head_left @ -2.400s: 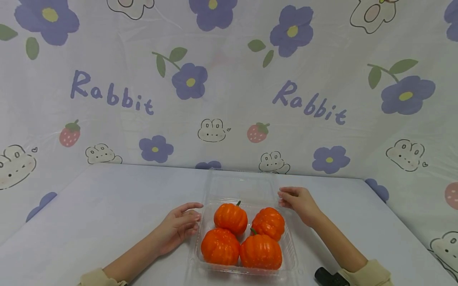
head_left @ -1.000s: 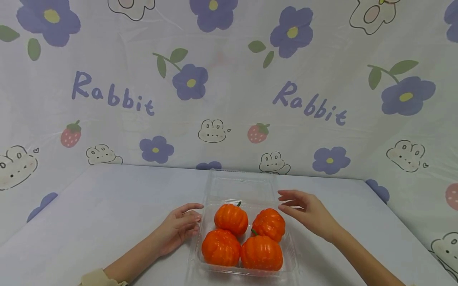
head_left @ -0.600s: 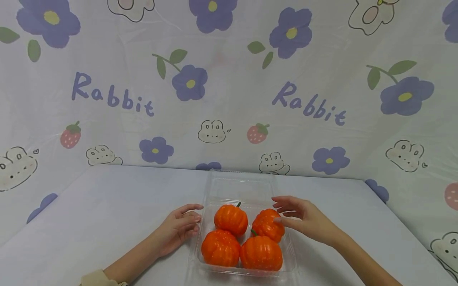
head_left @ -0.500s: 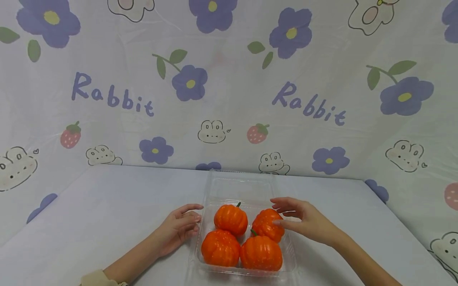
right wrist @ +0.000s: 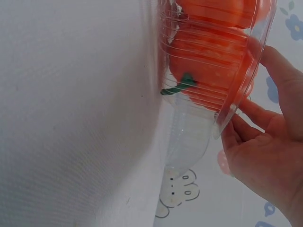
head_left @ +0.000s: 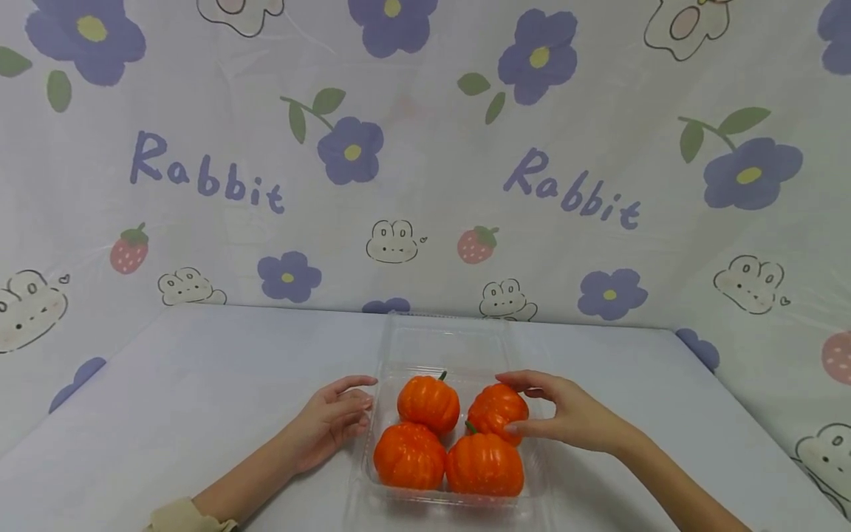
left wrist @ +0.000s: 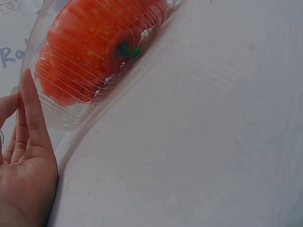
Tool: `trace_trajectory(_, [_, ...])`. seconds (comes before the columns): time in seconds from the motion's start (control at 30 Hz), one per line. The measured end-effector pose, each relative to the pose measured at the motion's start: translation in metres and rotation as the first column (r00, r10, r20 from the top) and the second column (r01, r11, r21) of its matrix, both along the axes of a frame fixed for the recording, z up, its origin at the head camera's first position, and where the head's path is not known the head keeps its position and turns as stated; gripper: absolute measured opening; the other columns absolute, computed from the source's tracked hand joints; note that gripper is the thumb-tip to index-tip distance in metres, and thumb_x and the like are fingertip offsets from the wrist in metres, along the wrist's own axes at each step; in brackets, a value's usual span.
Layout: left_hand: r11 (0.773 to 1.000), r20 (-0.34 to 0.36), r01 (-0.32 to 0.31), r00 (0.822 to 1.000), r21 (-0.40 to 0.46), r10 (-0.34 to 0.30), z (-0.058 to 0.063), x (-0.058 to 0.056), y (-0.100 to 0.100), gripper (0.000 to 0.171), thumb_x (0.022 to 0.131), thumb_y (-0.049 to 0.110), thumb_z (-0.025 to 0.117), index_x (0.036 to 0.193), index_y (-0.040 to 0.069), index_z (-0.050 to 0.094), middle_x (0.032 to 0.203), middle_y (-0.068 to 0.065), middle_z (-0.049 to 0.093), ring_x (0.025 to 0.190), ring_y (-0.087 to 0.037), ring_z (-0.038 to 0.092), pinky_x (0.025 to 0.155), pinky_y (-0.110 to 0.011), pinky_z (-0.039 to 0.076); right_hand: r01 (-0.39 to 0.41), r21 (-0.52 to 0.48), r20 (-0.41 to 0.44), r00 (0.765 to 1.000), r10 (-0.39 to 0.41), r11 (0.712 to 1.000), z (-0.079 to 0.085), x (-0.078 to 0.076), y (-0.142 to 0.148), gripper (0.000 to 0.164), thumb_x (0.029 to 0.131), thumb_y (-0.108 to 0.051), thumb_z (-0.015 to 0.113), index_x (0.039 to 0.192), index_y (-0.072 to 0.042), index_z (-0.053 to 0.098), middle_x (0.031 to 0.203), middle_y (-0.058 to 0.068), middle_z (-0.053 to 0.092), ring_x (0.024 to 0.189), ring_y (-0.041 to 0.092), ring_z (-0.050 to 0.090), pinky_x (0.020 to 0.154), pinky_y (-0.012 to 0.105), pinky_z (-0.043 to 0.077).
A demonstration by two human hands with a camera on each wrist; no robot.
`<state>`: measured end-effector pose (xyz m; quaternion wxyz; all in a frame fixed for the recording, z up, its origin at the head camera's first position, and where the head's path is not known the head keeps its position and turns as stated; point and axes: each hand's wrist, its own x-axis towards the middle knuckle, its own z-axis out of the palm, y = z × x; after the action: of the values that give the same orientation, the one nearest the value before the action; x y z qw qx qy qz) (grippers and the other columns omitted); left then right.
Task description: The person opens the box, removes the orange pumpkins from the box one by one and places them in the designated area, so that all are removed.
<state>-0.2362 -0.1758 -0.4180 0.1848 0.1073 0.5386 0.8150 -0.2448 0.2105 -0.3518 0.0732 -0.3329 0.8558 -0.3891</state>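
Several orange pumpkins with green stems sit in a clear plastic clamshell container [head_left: 541, 473]. My right hand [head_left: 578, 419] reaches over its right side, thumb and fingers curved around the back right pumpkin [head_left: 492, 405]. In the right wrist view, the container wall stands between the camera and the stemmed pumpkin [right wrist: 208, 66], while the right hand [right wrist: 265, 146] comes in over the rim. At the container's left side, my left hand [head_left: 332, 425] has loosely extended fingers. The left wrist view shows the left hand's [left wrist: 31, 161] fingertip right at the clear rim.
The container's transparent lid [head_left: 448, 343] lies folded back behind the pumpkins. Three other pumpkins, including the front right one [head_left: 485, 467], crowd beside the back right one. A patterned curtain [head_left: 425, 148] hangs behind the white table [head_left: 253, 369].
My right hand has left the lid's right edge, moved nearer and inward, then lowered around the back right pumpkin. My left hand keeps its place. The pumpkins have not moved.
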Motion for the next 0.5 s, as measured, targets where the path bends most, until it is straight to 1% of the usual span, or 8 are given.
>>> trace_trajectory(0.2, [1.000,-0.017,0.010,1.000,0.014,-0.010,-0.0017,-0.0018,-0.0006,0.025,0.109,0.005,0.053,0.132,0.012,0.056,0.096,0.002,0.067,0.077,-0.008,0.064,0.080,-0.018,0.060,-0.014,0.017,0.006,1.000,0.014,1.000,0.0001,-0.0002,0.0007,0.069,0.091,-0.025,0.084,0.147,0.001,0.055,0.145,0.016,0.062,0.133,0.039,0.056,0.113,0.067,0.043])
trace_trajectory(0.33, [1.000,-0.020,0.009,1.000,0.004,-0.009,-0.0023,-0.0025,-0.0004,0.025,0.109,0.006,0.053,0.133,0.012,0.055,0.097,0.002,0.068,0.077,-0.008,0.063,0.081,-0.018,0.060,-0.023,0.024,-0.013,1.000,0.023,0.999,-0.0010,-0.0001,0.0020,0.072,0.088,-0.025,0.086,0.147,0.001,0.054,0.145,0.015,0.062,0.133,0.039,0.056,0.112,0.068,0.043])
trace_trajectory(0.43, [1.000,-0.016,0.005,1.000,-0.007,-0.005,-0.0024,-0.0022,-0.0003,0.026,0.109,0.007,0.053,0.134,0.012,0.054,0.098,0.002,0.067,0.077,-0.008,0.063,0.082,-0.018,0.060,-0.020,0.024,-0.022,1.000,0.020,1.000,-0.0020,0.0003,0.0021,0.072,0.087,-0.025,0.086,0.147,0.000,0.055,0.145,0.014,0.063,0.132,0.037,0.057,0.112,0.067,0.044])
trace_trajectory(0.5, [1.000,-0.012,0.002,1.000,-0.012,-0.002,-0.0027,-0.0018,-0.0002,0.026,0.109,0.007,0.053,0.135,0.012,0.054,0.098,0.002,0.067,0.078,-0.008,0.063,0.082,-0.018,0.060,-0.015,0.023,-0.034,0.999,0.016,1.000,-0.0027,0.0009,0.0019,0.072,0.087,-0.025,0.087,0.147,0.000,0.055,0.144,0.013,0.064,0.131,0.036,0.058,0.112,0.064,0.046])
